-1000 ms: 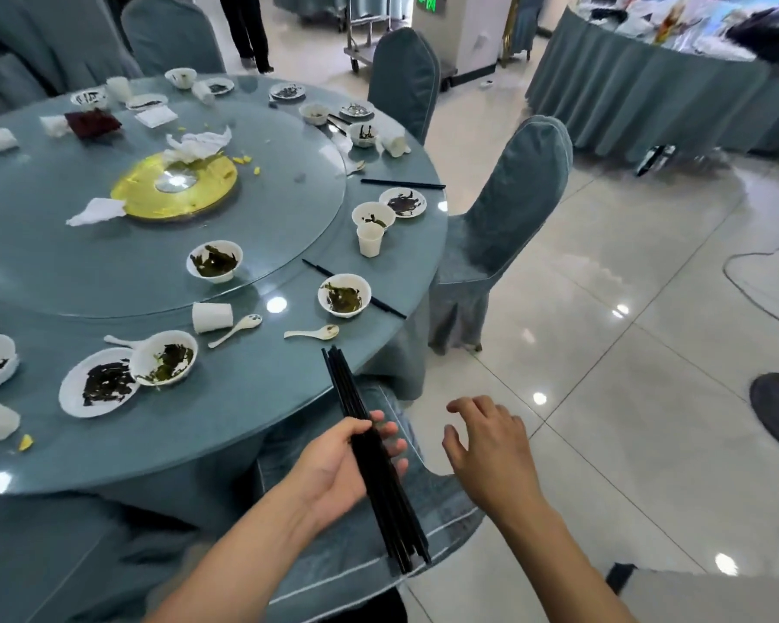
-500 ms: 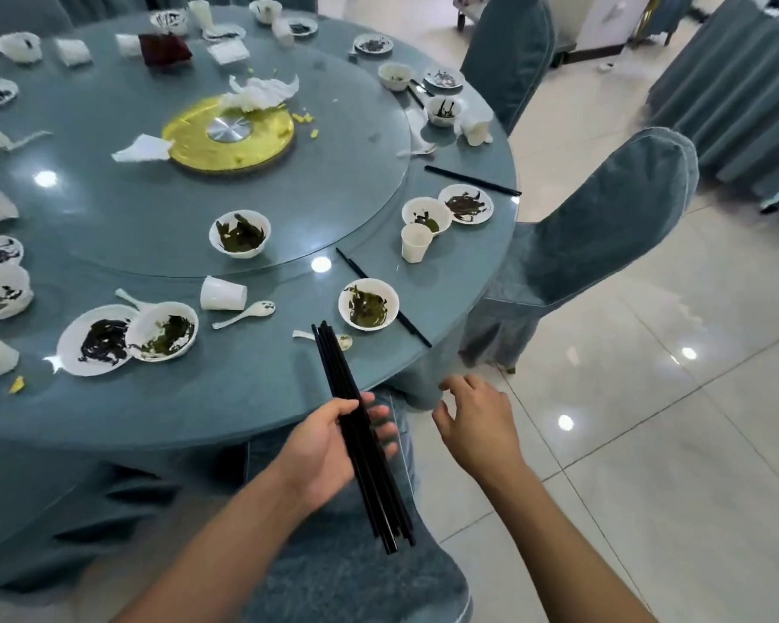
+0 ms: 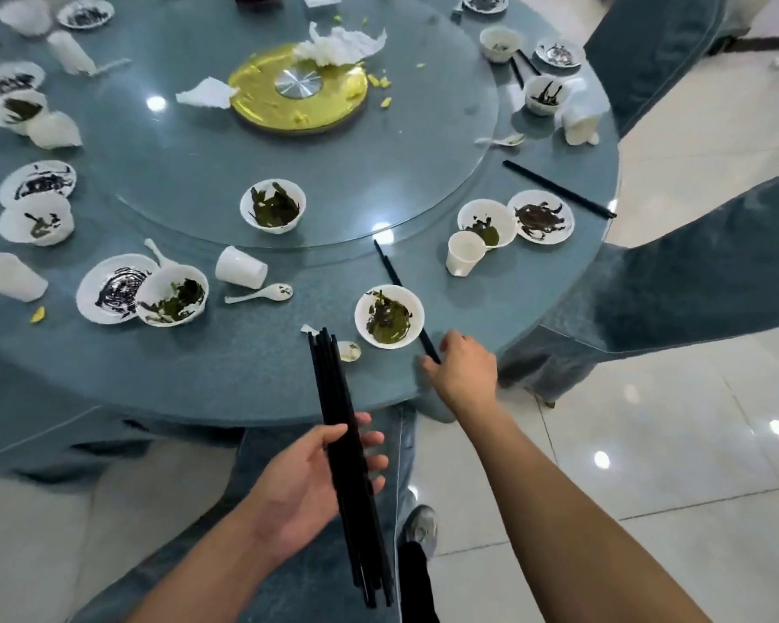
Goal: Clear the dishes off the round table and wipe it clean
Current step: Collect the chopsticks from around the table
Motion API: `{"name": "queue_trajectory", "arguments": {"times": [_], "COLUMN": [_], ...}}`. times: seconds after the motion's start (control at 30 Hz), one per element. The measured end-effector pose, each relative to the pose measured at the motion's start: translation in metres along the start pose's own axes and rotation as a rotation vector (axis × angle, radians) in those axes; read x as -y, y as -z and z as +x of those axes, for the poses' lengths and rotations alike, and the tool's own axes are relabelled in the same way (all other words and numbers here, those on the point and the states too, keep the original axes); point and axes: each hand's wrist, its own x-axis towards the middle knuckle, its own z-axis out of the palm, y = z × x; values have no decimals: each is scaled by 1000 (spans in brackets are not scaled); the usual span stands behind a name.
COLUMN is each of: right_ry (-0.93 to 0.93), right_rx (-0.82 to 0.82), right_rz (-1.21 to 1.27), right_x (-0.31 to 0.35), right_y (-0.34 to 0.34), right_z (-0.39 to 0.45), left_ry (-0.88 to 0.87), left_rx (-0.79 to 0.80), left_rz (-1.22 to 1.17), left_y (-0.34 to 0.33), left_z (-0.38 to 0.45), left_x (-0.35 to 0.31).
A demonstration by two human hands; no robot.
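My left hand (image 3: 309,481) grips a bundle of black chopsticks (image 3: 349,451) in front of the round blue table (image 3: 244,379). My right hand (image 3: 462,368) reaches over the table's near edge, its fingertips at the near end of a black chopstick pair (image 3: 394,281) that lies beside a white bowl (image 3: 390,316) of green leftovers; whether the fingers hold the pair is unclear. A white spoon (image 3: 349,350) lies just left of that bowl. Dirty bowls, plates and cups are spread round the rim.
A glass turntable (image 3: 199,173) with a gold centre disc (image 3: 297,89) carries a bowl (image 3: 273,205) and crumpled napkins (image 3: 340,45). Another chopstick pair (image 3: 558,188) lies at the right rim. Covered chairs (image 3: 693,281) stand on the right, one directly below me.
I have stepped closer to the table. My right hand moved from the air up to the end of the chopstick pair by the bowl. My left hand still holds the bundle.
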Motion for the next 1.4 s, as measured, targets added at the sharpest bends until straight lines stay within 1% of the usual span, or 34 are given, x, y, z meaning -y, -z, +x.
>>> {"name": "queue_trajectory", "arguments": {"times": [0.13,0.23,0.33,0.5,0.67,0.77,0.87,0.97,1.07,1.23,1.4], "right_ry": [19,-5,-77,-128,-130,-121,-147,-168,-154,-112,-50], "right_rx": [7,34,55,71,45,42,54,31,19,81,165], "right_rz": [-58,3,83,68,-13,17,101,214,400,665,707], "right_x": [7,4,-5,-20,-26,-32,-36,-43,-51,-49,-59], "right_y": [-15,-21,-23,-22,-20,-18,-4,16,33,63,90], "right_z": [29,36,34,31,30,20,-5,-47,-96,-180,-225], "left_ry": [-50,-71,-97,-124,-149,-150,-134,-131,-126,-86,-68], "left_rx": [-24,-51,-85,-108,-101,-98,-94,-78,-42,-17,-4], "left_rz": [-59,-64,-77,-112,-128,-122,-100,-80,-68,-39,11], "left_y": [-4,-8,-15,-26,-26,-22,-18,-18,-24,-46,-73], "left_z": [2,2,4,9,8,4,2,2,3,14,24], "left_x": [7,12,16,24,30,32,31,30,32,44,63]}}
